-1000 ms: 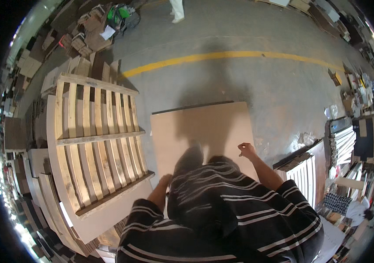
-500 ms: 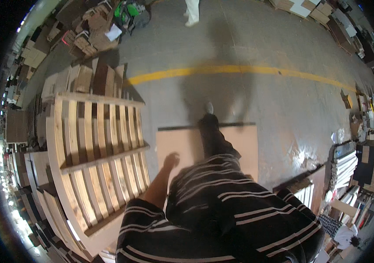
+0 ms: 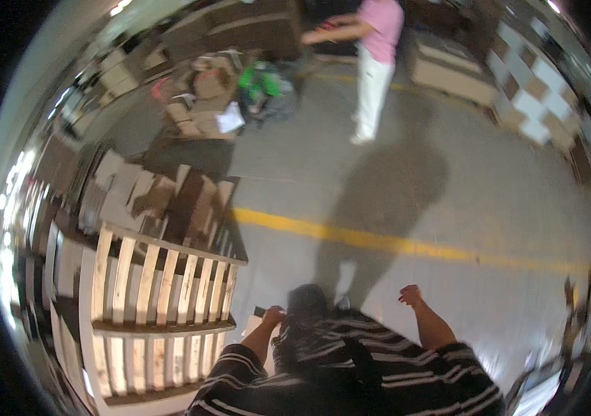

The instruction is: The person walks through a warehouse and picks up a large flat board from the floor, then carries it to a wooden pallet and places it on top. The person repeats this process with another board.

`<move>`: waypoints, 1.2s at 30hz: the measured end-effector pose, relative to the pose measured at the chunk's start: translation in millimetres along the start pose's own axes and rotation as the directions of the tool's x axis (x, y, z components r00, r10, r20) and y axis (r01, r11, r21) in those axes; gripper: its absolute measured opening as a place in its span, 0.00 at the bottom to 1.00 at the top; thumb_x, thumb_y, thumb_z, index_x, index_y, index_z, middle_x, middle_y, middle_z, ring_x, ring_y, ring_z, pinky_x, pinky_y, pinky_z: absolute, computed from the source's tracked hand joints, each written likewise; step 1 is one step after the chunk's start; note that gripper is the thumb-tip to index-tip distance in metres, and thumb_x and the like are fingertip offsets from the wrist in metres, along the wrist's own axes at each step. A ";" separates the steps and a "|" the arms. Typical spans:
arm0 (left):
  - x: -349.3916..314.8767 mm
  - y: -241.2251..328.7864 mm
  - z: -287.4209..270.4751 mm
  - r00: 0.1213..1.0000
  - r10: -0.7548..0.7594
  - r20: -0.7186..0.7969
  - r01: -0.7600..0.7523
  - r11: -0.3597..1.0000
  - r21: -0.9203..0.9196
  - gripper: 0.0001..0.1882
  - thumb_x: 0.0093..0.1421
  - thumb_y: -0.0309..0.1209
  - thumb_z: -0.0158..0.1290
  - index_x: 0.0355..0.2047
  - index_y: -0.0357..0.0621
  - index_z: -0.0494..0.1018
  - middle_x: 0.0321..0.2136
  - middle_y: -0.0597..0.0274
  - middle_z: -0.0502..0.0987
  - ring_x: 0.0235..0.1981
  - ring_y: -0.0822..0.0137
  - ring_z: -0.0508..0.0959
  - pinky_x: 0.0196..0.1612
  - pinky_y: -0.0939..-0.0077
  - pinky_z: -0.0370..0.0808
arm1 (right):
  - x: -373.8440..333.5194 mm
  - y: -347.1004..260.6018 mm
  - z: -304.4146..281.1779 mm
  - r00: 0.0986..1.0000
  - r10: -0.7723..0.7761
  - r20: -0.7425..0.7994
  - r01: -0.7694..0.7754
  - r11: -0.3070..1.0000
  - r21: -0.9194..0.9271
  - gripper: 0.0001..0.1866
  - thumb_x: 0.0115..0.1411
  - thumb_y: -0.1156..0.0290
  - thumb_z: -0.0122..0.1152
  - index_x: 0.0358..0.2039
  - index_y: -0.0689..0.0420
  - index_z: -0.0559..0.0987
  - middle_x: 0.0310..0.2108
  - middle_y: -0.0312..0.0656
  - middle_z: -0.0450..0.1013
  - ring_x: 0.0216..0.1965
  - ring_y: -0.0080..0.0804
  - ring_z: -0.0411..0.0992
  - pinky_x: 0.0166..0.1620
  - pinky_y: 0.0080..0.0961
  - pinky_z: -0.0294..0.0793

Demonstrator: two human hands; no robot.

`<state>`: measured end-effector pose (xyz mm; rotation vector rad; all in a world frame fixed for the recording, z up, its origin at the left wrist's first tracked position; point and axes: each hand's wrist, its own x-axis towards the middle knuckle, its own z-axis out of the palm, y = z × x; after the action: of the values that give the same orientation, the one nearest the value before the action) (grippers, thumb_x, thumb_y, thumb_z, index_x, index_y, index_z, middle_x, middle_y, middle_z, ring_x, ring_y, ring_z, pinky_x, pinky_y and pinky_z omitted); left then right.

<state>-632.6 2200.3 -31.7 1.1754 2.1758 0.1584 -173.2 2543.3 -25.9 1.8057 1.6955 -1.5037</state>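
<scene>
My left hand (image 3: pixel 274 316) hangs beside my striped shirt with loosely bent fingers, somewhat blurred, and nothing shows in it. A wooden slatted pallet (image 3: pixel 163 326) stands to its left, apart from it. Out to the right, my right hand (image 3: pixel 410 295) is held over the grey floor, its fingers slightly apart and nothing in them. Part of a tan board (image 3: pixel 256 324) with a dark edge shows below my left hand; my body hides most of it.
A yellow line (image 3: pixel 351 236) crosses the floor ahead. Beyond it stands a person (image 3: pixel 378 62) in a pink top and white trousers. Cardboard pieces (image 3: pixel 202 104) and a green and dark bundle (image 3: pixel 264 90) lie far left. Stacked boxes (image 3: pixel 534 90) stand far right.
The view has tilted up and shifted, showing more of the person ahead. My right hand has come into view on the right. Much less of the tan board shows.
</scene>
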 end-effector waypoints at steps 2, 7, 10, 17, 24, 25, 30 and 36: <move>57.9 48.9 -14.5 0.992 -0.076 0.105 0.084 0.994 -0.077 0.10 0.53 0.36 0.49 0.29 0.47 0.77 0.32 0.55 0.77 0.35 0.57 0.77 0.37 0.61 0.73 | 52.7 -95.0 -85.7 0.985 -0.175 -0.008 0.132 0.714 0.688 0.13 0.58 0.59 0.53 0.26 0.56 0.75 0.19 0.38 0.73 0.18 0.26 0.72 0.20 0.22 0.66; 193.4 129.4 -19.1 0.924 0.146 0.354 -0.140 0.989 -0.043 0.16 0.59 0.41 0.47 0.39 0.42 0.73 0.43 0.55 0.71 0.41 0.55 0.71 0.44 0.58 0.68 | 119.2 -264.8 -199.4 0.846 -0.314 -0.432 0.510 0.711 0.483 0.12 0.60 0.63 0.53 0.25 0.58 0.72 0.19 0.38 0.70 0.19 0.27 0.70 0.21 0.25 0.68; 286.7 155.2 -14.0 0.937 0.017 0.349 -0.033 0.999 0.042 0.14 0.59 0.38 0.47 0.35 0.41 0.74 0.35 0.55 0.74 0.35 0.55 0.73 0.38 0.56 0.71 | 162.5 -288.7 -200.3 0.895 -0.313 -0.317 0.446 0.632 0.634 0.11 0.61 0.66 0.49 0.24 0.57 0.72 0.20 0.38 0.69 0.21 0.27 0.69 0.23 0.26 0.68; 372.1 208.2 -50.5 0.837 -0.180 -0.517 -0.107 0.872 -0.477 0.09 0.48 0.27 0.48 0.29 0.38 0.74 0.24 0.50 0.74 0.25 0.53 0.74 0.30 0.60 0.71 | 237.8 -231.1 -203.5 0.970 -0.058 0.237 0.166 0.868 -0.467 0.12 0.54 0.63 0.56 0.30 0.60 0.77 0.26 0.43 0.74 0.26 0.34 0.72 0.25 0.33 0.71; 270.0 275.0 -114.4 0.687 -0.675 -0.269 0.341 0.626 -0.701 0.14 0.50 0.25 0.43 0.36 0.47 0.74 0.28 0.46 0.76 0.34 0.49 0.76 0.38 0.58 0.72 | 347.0 -297.0 -269.3 0.439 -0.398 0.805 0.897 0.138 -0.421 0.13 0.55 0.61 0.56 0.27 0.59 0.76 0.25 0.44 0.72 0.24 0.37 0.70 0.24 0.35 0.68; 250.4 290.5 -104.4 0.597 -0.784 -0.170 0.423 0.487 -0.764 0.15 0.49 0.25 0.43 0.36 0.47 0.75 0.30 0.45 0.76 0.36 0.48 0.75 0.39 0.58 0.72 | 367.0 -314.8 -273.6 0.281 -0.377 0.882 0.950 -0.019 -0.311 0.13 0.55 0.61 0.56 0.27 0.59 0.76 0.25 0.44 0.72 0.23 0.37 0.69 0.23 0.35 0.67; 154.4 385.2 -8.5 0.323 -0.934 0.155 0.583 0.067 -0.810 0.16 0.48 0.28 0.45 0.37 0.49 0.76 0.36 0.48 0.76 0.40 0.49 0.75 0.43 0.58 0.71 | 458.5 -438.5 -261.8 0.628 0.162 0.761 0.468 0.703 -0.536 0.08 0.49 0.66 0.61 0.23 0.56 0.74 0.24 0.41 0.71 0.26 0.37 0.70 0.22 0.36 0.66; 88.2 548.5 120.4 -0.040 -0.838 0.544 0.501 -0.488 -0.714 0.15 0.47 0.32 0.48 0.37 0.50 0.76 0.39 0.50 0.76 0.43 0.51 0.74 0.45 0.61 0.72 | 463.7 -598.4 -171.5 0.704 0.092 0.704 0.476 0.675 -0.564 0.06 0.55 0.67 0.49 0.24 0.53 0.73 0.16 0.40 0.68 0.11 0.32 0.64 0.11 0.25 0.60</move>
<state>-208.2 2570.3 46.7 -1.4497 1.9667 0.7825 -688.2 3123.7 -43.6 0.5229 1.7251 -1.0866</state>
